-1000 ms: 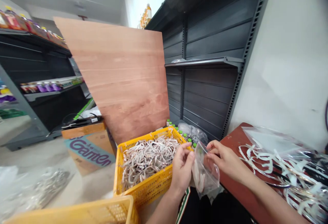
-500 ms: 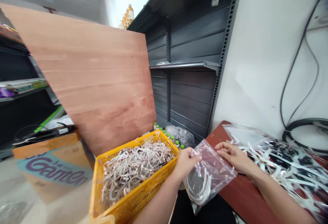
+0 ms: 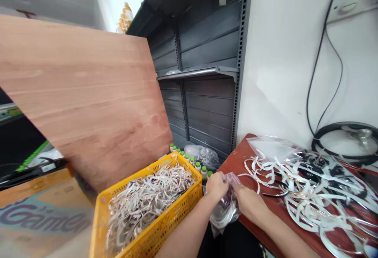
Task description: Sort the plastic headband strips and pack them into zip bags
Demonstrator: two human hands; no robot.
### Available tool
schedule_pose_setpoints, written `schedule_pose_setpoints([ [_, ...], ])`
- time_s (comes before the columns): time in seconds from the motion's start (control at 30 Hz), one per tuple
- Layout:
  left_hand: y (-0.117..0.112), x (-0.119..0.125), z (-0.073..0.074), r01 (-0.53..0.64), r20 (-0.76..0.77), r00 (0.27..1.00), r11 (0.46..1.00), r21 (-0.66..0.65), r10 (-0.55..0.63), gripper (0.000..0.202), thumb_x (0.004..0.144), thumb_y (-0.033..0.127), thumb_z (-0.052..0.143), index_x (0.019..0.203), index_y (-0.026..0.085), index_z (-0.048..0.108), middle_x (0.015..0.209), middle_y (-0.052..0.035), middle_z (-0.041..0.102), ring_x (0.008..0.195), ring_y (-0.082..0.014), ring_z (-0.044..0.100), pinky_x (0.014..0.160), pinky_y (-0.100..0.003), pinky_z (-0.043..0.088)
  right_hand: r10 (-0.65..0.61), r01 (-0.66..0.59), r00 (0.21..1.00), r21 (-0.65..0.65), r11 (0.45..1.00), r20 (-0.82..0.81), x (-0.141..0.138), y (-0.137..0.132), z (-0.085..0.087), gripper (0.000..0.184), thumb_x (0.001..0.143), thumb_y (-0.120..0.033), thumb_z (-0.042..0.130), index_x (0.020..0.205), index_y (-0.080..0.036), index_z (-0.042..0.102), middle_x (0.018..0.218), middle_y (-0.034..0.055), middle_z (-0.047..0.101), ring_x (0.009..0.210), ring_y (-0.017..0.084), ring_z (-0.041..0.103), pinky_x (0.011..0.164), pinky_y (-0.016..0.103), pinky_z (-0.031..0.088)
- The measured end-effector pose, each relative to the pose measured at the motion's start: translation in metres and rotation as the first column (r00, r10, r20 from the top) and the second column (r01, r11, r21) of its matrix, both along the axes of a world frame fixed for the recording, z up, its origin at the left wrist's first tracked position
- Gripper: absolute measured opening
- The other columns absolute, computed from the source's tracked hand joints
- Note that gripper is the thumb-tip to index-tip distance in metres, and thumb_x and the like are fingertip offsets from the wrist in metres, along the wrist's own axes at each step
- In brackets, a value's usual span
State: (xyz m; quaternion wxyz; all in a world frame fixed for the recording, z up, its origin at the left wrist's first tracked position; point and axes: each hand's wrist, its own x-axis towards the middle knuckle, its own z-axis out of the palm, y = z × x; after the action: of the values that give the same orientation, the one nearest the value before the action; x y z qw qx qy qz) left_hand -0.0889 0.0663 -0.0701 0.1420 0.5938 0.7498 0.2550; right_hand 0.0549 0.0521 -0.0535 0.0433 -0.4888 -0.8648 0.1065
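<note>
We've got a clear plastic bag (image 3: pixel 223 212) btwn our two hands, low in front of us, above the dark-clothed lap (image 3: pixel 228 242) and just beside the near edge of the red-brown surface (image 3: pixel 234 157). There's a bunch of pale curved strips (image 3: pixel 219 219) inside it. Our left hand (image 3: pixel 218 187) is pinching the top of the bag on one side, our right hand (image 3: pixel 246 199) has the other side, fingers curled in, w/ the plastic all scrunched btwn them. Can't rly see the fingertips tho.

On the surface to our right: a messy pile of white & black bands (image 3: pixel 310 199), w/ a flat clear bag (image 3: pixel 274 147) at the back & a coil of black cable (image 3: pixel 342 158) near the wall (image 3: pixel 274 61).

To our left there's a yellow crate (image 3: pixel 177 216) full of tangled pale strips. Right behind it, green-capped bottles (image 3: pixel 197 166) in a row + a plastic-wrapped bundle (image 3: pixel 203 153). Further back: dark shelving (image 3: pixel 209 112), a big tilted wood board (image 3: pixel 88 92), & a blurry cardboard box (image 3: pixel 44 214) far left.
</note>
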Motion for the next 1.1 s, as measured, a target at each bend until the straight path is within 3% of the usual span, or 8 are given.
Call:
schedule_pose_setpoints([
  [0.17,0.005,-0.001,-0.001,-0.022,-0.131,0.991,0.999,-0.029,0.018,0.018,0.078,0.028,0.049,0.086,0.022,0.065,0.092,-0.0075,0.069,0.088,-0.0224,0.063,0.075,-0.031,0.044,0.001,-0.001,0.997,-0.012,1.0,0.071,-0.01,-0.002,-0.008,0.043,0.081,-0.003,0.034,0.118,-0.012,0.055,0.11,0.0166,0.062,0.093,0.029,0.063,0.075,0.036,0.048],
  [0.33,0.013,-0.002,-0.004,-0.014,-0.178,0.984,0.998,-0.069,0.001,0.022,0.08,0.039,0.049,0.086,0.024,0.065,0.091,-0.0054,0.07,0.088,-0.0226,0.064,0.076,-0.032,0.045,-0.042,0.044,0.992,-0.015,0.999,0.116,-0.013,0.011,-0.014,0.06,0.082,-0.006,0.036,0.141,-0.015,0.031,0.116,0.0194,0.059,0.094,0.031,0.063,0.076,0.042,0.047],
  [0.47,0.015,0.0,-0.004,-0.025,-0.195,0.981,0.996,-0.086,0.008,0.025,0.082,0.039,0.047,0.088,0.025,0.066,0.092,-0.0064,0.071,0.089,-0.0233,0.064,0.078,-0.033,0.045,-0.081,0.085,0.988,-0.024,0.996,0.133,-0.018,0.026,-0.017,0.058,0.082,-0.009,0.036,0.141,-0.014,0.033,0.103,0.0192,0.065,0.093,0.034,0.063,0.076,0.046,0.046],
  [0.73,0.03,0.003,0.0,-0.033,-0.12,0.993,0.991,-0.131,0.017,0.028,0.074,0.043,0.056,0.077,0.02,0.071,0.086,-0.0139,0.071,0.085,-0.0292,0.065,0.073,-0.037,0.048,-0.097,0.1,0.989,-0.019,0.995,0.113,-0.014,0.025,-0.02,0.056,0.084,-0.009,0.034,0.14,-0.016,0.034,0.101,0.0194,0.066,0.091,0.034,0.064,0.074,0.046,0.045],
  [0.87,0.042,0.009,0.006,0.03,-0.012,0.999,0.992,-0.126,-0.031,0.014,0.069,0.032,0.063,0.069,0.019,0.071,0.078,-0.0121,0.071,0.078,-0.0252,0.066,0.068,-0.032,0.048,-0.098,0.101,0.992,-0.028,0.995,0.077,-0.007,0.022,-0.021,0.05,0.087,-0.012,0.032,0.136,-0.02,0.039,0.098,0.0151,0.067,0.09,0.03,0.065,0.074,0.041,0.046],
  [0.97,0.037,0.012,0.009,0.112,0.088,0.99,0.992,-0.06,-0.107,0.009,0.069,0.025,0.062,0.067,0.02,0.07,0.074,-0.0077,0.07,0.072,-0.0199,0.064,0.065,-0.027,0.046,-0.177,0.178,0.974,-0.001,0.984,-0.144,0.005,0.02,-0.032,0.04,0.089,-0.02,0.033,0.128,-0.017,0.042,0.1,0.0134,0.065,0.091,0.026,0.064,0.077,0.037,0.046],
  [1.03,0.026,0.012,0.01,0.173,0.152,0.973,0.984,0.026,-0.175,0.012,0.072,0.024,0.058,0.07,0.02,0.069,0.074,-0.0049,0.07,0.07,-0.0173,0.063,0.065,-0.026,0.045,-0.227,0.277,0.889,0.075,0.958,-0.397,0.015,0.021,-0.04,0.041,0.085,-0.029,0.044,0.123,-0.014,0.043,0.108,0.0147,0.06,0.099,0.026,0.059,0.085,0.037,0.044],
  [1.1,0.01,0.011,0.013,0.229,0.212,0.944,0.965,0.125,-0.252,0.014,0.076,0.024,0.054,0.074,0.02,0.067,0.073,-0.0019,0.068,0.069,-0.0147,0.06,0.065,-0.024,0.043,-0.212,0.345,0.774,0.117,0.931,-0.596,0.024,0.023,-0.043,0.054,0.077,-0.037,0.056,0.123,-0.013,0.041,0.116,0.0153,0.056,0.108,0.028,0.053,0.093,0.04,0.039],
])
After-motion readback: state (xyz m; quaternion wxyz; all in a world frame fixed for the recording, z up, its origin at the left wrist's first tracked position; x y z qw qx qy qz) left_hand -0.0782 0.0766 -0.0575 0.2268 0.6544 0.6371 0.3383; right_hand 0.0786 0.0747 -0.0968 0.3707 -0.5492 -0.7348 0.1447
